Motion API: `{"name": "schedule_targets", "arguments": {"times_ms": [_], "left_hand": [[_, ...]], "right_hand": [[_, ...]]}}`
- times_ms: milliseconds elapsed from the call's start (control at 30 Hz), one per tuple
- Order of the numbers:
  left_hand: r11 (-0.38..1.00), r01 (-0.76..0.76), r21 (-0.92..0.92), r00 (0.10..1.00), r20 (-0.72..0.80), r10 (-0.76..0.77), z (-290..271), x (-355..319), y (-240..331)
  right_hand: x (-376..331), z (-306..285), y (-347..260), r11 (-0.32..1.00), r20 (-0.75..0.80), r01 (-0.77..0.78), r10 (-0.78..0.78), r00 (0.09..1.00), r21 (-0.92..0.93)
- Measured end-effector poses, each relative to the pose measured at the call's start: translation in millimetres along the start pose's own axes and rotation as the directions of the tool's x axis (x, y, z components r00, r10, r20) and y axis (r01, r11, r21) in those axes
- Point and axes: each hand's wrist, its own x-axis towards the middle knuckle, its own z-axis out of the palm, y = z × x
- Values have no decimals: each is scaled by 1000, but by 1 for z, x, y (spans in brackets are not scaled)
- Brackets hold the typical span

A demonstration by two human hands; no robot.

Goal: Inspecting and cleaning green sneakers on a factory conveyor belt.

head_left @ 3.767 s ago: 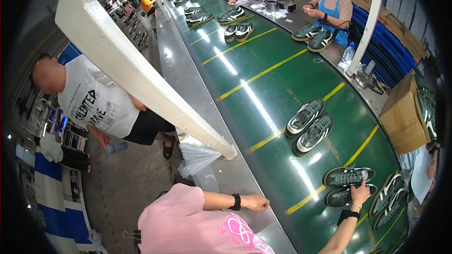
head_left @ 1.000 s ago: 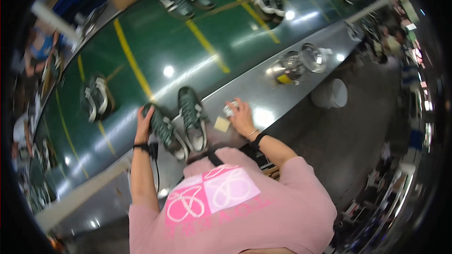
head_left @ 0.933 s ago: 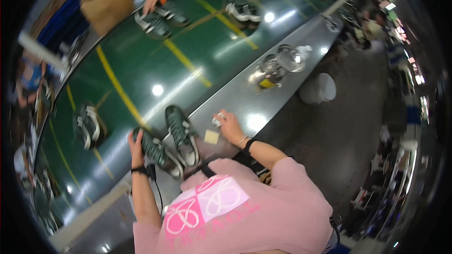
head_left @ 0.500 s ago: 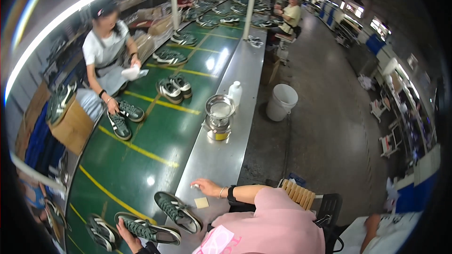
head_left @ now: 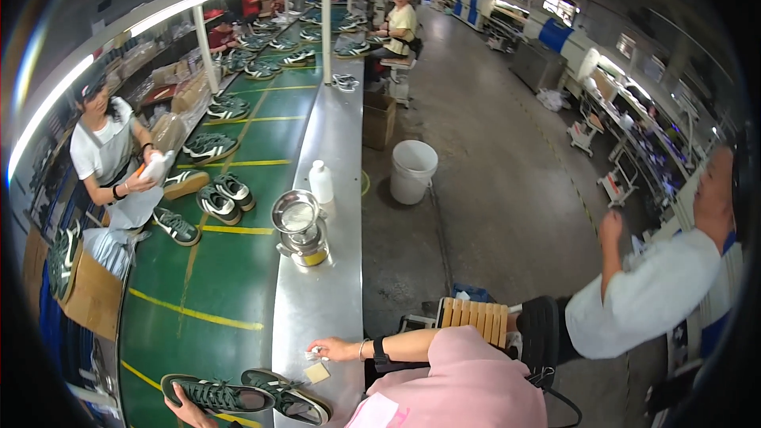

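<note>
At the lower left, my left hand [head_left: 189,410] grips a dark green sneaker [head_left: 218,395] with a pale stripe and pale sole, tilted on the edge of the green conveyor belt. A second green sneaker [head_left: 287,398] lies partly on the metal ledge, its heel side touching the first. My right hand [head_left: 333,349], with a black band on the wrist, rests over the ledge. Its fingers are pinched on a small whitish piece, too small to name. Just below it lies a square cream pad [head_left: 317,372] on the metal.
On the metal ledge [head_left: 321,301] stand a steel bowl-topped dispenser [head_left: 300,226] and a white bottle [head_left: 321,182]. A white bucket [head_left: 414,172] sits on the floor. One co-worker [head_left: 111,150] handles a white object across the belt; another person [head_left: 658,293] is at my right.
My view has swung to the right, so the scene shifts left. The person at right has come into view. The co-worker's hands now meet at the white object. My hands keep their holds.
</note>
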Motion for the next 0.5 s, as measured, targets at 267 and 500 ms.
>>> {"name": "schedule_targets", "arguments": {"times_ms": [267,500], "left_hand": [[981,-55,187,998,-13,58,25,-22,24],[975,-104,194,990,-71,120,36,-58,51]], "right_hand": [[6,-65,-38,985,-319,169,-173,932,-40],[23,-180,-163,800,-586,386,-599,545,-459]]}}
